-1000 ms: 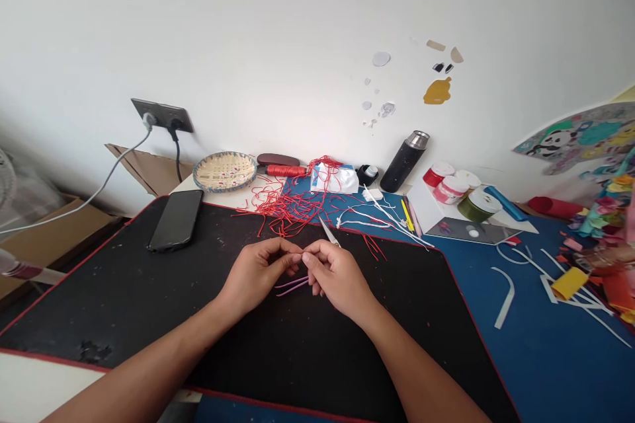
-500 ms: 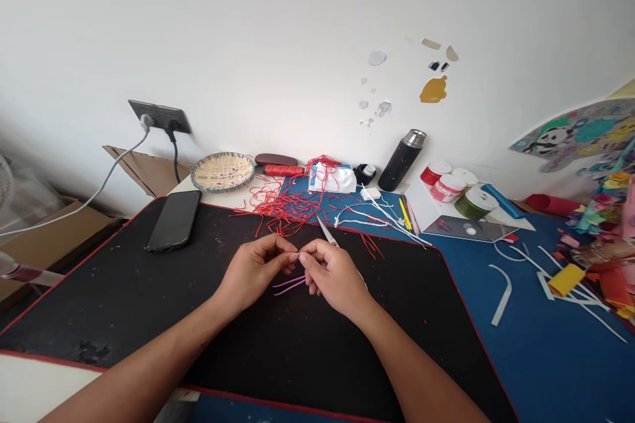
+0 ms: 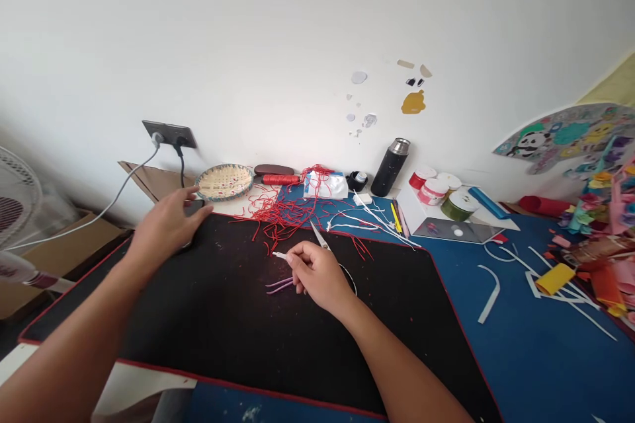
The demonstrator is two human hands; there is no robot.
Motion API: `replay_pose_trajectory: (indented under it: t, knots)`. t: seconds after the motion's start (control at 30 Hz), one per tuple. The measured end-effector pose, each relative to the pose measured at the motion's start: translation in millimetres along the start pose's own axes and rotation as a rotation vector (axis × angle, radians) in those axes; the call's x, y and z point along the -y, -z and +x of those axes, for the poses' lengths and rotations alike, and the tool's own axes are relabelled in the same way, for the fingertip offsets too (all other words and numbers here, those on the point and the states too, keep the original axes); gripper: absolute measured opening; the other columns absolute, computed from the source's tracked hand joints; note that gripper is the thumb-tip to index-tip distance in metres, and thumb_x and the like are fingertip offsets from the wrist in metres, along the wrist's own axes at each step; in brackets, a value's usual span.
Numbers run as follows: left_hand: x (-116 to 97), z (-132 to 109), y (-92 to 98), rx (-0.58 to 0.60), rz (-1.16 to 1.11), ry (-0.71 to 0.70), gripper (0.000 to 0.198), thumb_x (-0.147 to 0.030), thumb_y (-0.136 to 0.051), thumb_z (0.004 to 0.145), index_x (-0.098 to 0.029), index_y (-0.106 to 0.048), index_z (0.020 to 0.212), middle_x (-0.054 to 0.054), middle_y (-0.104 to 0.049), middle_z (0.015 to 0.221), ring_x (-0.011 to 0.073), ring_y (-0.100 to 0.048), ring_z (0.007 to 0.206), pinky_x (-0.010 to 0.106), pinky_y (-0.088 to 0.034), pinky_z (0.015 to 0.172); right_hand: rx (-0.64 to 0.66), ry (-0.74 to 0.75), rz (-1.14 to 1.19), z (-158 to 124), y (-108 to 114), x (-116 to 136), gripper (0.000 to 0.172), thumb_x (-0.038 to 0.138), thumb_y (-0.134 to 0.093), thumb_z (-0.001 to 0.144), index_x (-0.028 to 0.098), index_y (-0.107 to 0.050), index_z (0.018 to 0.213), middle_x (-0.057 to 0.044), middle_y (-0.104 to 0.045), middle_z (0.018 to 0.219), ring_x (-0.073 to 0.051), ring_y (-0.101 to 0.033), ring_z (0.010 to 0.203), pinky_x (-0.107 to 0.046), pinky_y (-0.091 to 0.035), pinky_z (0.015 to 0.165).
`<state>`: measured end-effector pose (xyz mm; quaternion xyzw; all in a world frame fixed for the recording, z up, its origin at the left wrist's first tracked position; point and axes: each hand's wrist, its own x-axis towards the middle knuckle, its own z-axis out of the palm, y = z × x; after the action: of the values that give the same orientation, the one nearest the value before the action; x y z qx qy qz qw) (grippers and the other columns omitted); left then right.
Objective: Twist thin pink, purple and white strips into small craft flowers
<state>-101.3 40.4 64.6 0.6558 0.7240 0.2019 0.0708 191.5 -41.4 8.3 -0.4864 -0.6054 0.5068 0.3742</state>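
My left hand [image 3: 166,225] is over the phone [image 3: 199,206], which it mostly covers, with its fingers apart near the woven basket [image 3: 225,182]. Above the black mat [image 3: 238,337], my right hand [image 3: 315,274] pinches a small white piece [image 3: 279,255] that sticks out from its fingertips. Purple tweezers [image 3: 279,286] show to the left of the right hand, partly hidden by it. Scissors [image 3: 320,236] lie just behind that hand, blades pointing away. Cut red cords [image 3: 280,211] are heaped at the mat's back edge.
Along the wall stand a red thread spool [image 3: 281,180], a black thermos [image 3: 390,168] and several ribbon rolls [image 3: 460,203]. White strips [image 3: 489,296] and a yellow roll [image 3: 555,279] lie on the blue surface at the right. A fan [image 3: 17,201] is at the far left.
My left hand has left the right hand and moved left and back to the phone. The right hand remains near the scissors, and the white piece now shows. The view has shifted slightly.
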Motion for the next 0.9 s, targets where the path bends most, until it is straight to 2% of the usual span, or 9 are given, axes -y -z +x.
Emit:
replay_pose_trajectory:
  t: [0.07, 0.1, 0.2, 0.3, 0.5, 0.73, 0.9]
  knots:
    - [14.0, 2.2, 8.3, 0.018, 0.221, 0.052, 0.083, -0.062, -0.046, 0.094, -0.004, -0.036, 0.153, 0.031, -0.057, 0.145, 0.0474, -0.052, 0.133, 0.053, -0.046, 0.097, -0.002, 0.022, -0.005, -0.6, 0.7, 2.1, 0.017, 0.033, -0.057, 0.099, 0.02, -0.062, 0.088, 0.005, -0.06, 0.06, -0.01, -0.058, 0.048, -0.02, -0.044, 0.051]
    - [19.9, 2.1, 9.8, 0.05, 0.281, 0.07, 0.088, -0.065, -0.043, 0.094, -0.001, -0.032, 0.154, 0.033, -0.056, 0.145, 0.0494, -0.052, 0.132, 0.052, -0.047, 0.095, -0.002, 0.031, -0.006, -0.8, 1.0, 2.7, 0.018, 0.033, -0.057, 0.099, 0.02, -0.062, 0.088, 0.005, -0.06, 0.06, -0.01, -0.059, 0.048, -0.02, -0.044, 0.051]
    - [31.9, 0.4, 6.1, 0.154, 0.359, 0.131, 0.096, -0.073, -0.041, 0.09, 0.001, -0.034, 0.15, 0.036, -0.062, 0.136, 0.05, -0.06, 0.122, 0.046, -0.049, 0.083, -0.001, 0.059, -0.003, -0.6, 1.4, 2.7, 0.018, 0.034, -0.057, 0.1, 0.02, -0.063, 0.09, 0.005, -0.06, 0.061, -0.01, -0.059, 0.048, -0.02, -0.045, 0.052]
    - [35.6, -0.4, -3.2, 0.199, 0.383, 0.185, 0.091, -0.075, -0.04, 0.088, -0.003, -0.043, 0.144, 0.034, -0.067, 0.13, 0.0482, -0.064, 0.116, 0.043, -0.049, 0.079, -0.009, 0.077, -0.017, 0.3, 2.3, 0.7, 0.018, 0.034, -0.056, 0.101, 0.02, -0.063, 0.09, 0.005, -0.061, 0.061, -0.01, -0.059, 0.048, -0.02, -0.045, 0.052]
    - [32.5, 5.4, -17.9, 0.198, 0.363, 0.169, 0.088, -0.07, -0.035, 0.091, 0.001, -0.044, 0.141, 0.036, -0.056, 0.142, 0.0531, -0.051, 0.13, 0.053, -0.046, 0.089, 0.001, 0.092, -0.114, -0.2, 3.6, -1.0, 0.018, 0.03, -0.054, 0.102, 0.021, -0.066, 0.092, 0.004, -0.063, 0.063, -0.011, -0.061, 0.051, -0.023, -0.046, 0.057]
    - [34.6, 15.7, -26.8, 0.155, 0.359, 0.199, 0.087, -0.067, -0.032, 0.092, 0.004, -0.044, 0.141, 0.035, -0.054, 0.142, 0.0536, -0.048, 0.129, 0.052, -0.045, 0.089, 0.017, 0.092, -0.189, -1.5, 1.4, -0.1, 0.018, 0.03, -0.054, 0.102, 0.023, -0.068, 0.093, 0.003, -0.065, 0.064, -0.014, -0.062, 0.054, -0.026, -0.045, 0.058]
    - [33.6, 20.0, -29.8, 0.148, 0.325, 0.189, 0.086, -0.065, -0.038, 0.092, 0.004, -0.042, 0.143, 0.033, -0.054, 0.141, 0.0543, -0.047, 0.129, 0.053, -0.044, 0.091, 0.026, 0.093, -0.206, -2.0, 0.5, -0.2, 0.019, 0.03, -0.054, 0.102, 0.022, -0.068, 0.092, 0.002, -0.065, 0.063, -0.014, -0.062, 0.053, -0.025, -0.045, 0.058]
